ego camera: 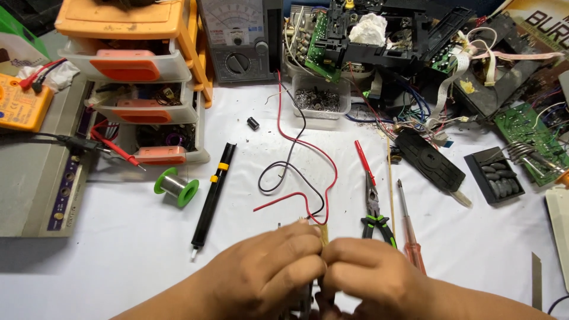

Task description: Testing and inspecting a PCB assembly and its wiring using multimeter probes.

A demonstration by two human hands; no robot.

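- The white table (118, 272) carries everything, and the middle is kept for the work while the stores stand along the far edge.
- The drawer unit (142, 83) with orange fronts stands at the far left, one drawer pulled open, we think so that small parts are easy to reach.
- Our left hand (267, 272) and our right hand (367, 278) meet at the near edge, close under the camera. The fingers are curled together around a small part (323, 234), which is mostly hidden; only a tan tip shows between them. We cannot tell how firmly each hand pinches it.
- The red and black wires (296, 172) run from that part away over the table, lying loose in loops.
- The black desoldering pump (212, 195) lies just left of the hands.
- The pliers (373, 207) with green-black handles lie just right, handles toward us.
- The red screwdriver (410, 231) lies beside the pliers.
- The solder spool (176, 187) lies near the drawers.
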